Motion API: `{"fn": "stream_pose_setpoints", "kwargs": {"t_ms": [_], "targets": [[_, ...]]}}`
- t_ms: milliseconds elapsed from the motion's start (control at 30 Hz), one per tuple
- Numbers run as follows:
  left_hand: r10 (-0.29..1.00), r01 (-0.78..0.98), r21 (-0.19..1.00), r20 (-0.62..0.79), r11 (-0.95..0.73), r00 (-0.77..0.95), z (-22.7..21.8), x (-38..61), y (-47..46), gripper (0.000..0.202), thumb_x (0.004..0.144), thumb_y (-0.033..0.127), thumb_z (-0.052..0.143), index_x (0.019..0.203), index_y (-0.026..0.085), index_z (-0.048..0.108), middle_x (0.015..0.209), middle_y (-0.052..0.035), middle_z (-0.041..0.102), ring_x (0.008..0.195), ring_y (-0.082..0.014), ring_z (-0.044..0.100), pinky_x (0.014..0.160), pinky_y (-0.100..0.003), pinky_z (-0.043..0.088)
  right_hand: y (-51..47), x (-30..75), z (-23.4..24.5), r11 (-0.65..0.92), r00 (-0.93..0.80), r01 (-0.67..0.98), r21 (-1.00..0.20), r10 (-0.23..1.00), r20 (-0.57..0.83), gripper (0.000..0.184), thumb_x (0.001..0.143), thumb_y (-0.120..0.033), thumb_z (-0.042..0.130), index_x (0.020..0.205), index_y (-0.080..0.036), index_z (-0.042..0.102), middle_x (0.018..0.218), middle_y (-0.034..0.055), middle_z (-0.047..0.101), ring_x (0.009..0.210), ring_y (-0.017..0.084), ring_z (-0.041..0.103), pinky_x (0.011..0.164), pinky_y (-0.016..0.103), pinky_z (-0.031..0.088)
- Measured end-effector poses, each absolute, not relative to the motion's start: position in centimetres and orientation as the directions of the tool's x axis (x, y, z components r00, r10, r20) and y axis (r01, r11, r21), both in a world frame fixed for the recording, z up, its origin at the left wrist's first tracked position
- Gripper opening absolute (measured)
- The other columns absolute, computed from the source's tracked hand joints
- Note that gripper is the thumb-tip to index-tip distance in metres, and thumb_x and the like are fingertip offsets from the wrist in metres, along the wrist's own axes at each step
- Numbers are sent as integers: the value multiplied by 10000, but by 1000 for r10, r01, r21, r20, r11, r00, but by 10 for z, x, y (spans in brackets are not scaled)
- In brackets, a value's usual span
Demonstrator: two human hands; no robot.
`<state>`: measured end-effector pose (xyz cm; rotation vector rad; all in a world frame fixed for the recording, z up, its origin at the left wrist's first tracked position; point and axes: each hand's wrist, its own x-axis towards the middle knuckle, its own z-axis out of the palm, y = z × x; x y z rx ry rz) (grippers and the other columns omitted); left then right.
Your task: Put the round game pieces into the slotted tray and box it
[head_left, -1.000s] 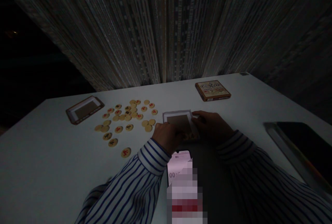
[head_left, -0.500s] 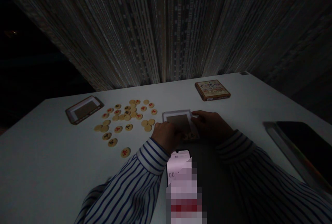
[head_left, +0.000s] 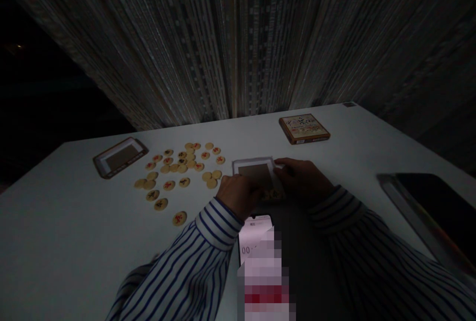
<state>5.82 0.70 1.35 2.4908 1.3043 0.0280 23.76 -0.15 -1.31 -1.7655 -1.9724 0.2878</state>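
A shallow open box (head_left: 256,171) with pale inner walls sits in front of me. Two round Chinese chess pieces (head_left: 274,194) show along its near right side. Gripping the box's right edge is my right hand (head_left: 304,181), its fingers closed on the rim. My left hand (head_left: 238,194) reaches over the near left part of the box with curled fingers; the fingertips are in shadow, and what they hold, if anything, is hidden. To the left, several loose wooden chess pieces (head_left: 168,185) lie scattered, some with red or black characters, others blank side up.
A second open box part (head_left: 122,158) lies at the far left of the white table (head_left: 89,241). Toward the back right is a printed chess box (head_left: 305,129). A lit phone (head_left: 256,232) lies below my hands, and a dark slab-like object (head_left: 431,202) is at the right. A curtain (head_left: 238,38) hangs behind.
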Motion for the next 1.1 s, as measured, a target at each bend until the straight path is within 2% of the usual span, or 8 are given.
{"fn": "stream_pose_setpoints", "kwargs": {"t_ms": [267, 433, 567, 800, 1100], "targets": [[806, 802, 265, -123, -535, 579, 17, 59, 5, 293, 841, 299, 422, 808, 208, 699, 787, -66, 683, 762, -214, 603, 710, -368, 414, -2, 236, -10, 141, -63, 872, -468, 982, 178, 302, 807, -290, 481, 1023, -145, 635, 796, 76, 709, 679, 189, 646, 620, 302, 470], [768, 758, 251, -74, -603, 636, 14, 61, 5, 272, 835, 277, 423, 865, 241, 691, 850, -62, 658, 835, -233, 575, 711, -383, 407, -3, 236, -10, 131, -55, 873, -470, 984, 172, 301, 803, -287, 489, 1021, -143, 639, 798, 78, 709, 702, 194, 649, 627, 300, 467], [755, 736, 269, -46, -621, 654, 9, 62, 5, 256, 829, 293, 439, 900, 276, 684, 852, -52, 632, 858, -234, 547, 721, -393, 402, -2, 236, -11, 149, -62, 866, -477, 979, 193, 293, 803, -287, 483, 1006, -150, 644, 760, 66, 707, 643, 172, 638, 590, 284, 461], [730, 708, 282, -39, -647, 682, 6, 63, 6, 249, 820, 266, 445, 871, 257, 689, 814, -42, 630, 823, -217, 537, 687, -371, 398, -3, 235, -9, 142, -66, 860, -490, 983, 169, 308, 797, -277, 481, 1014, -128, 640, 756, 74, 705, 636, 173, 633, 571, 281, 450], [736, 710, 282, -17, -645, 676, 5, 64, 5, 249, 817, 272, 457, 901, 279, 691, 813, -49, 627, 820, -223, 542, 688, -379, 404, -1, 236, -13, 161, -67, 857, -489, 976, 205, 301, 793, -291, 484, 1005, -151, 646, 768, 70, 709, 664, 182, 646, 606, 294, 461]]}}
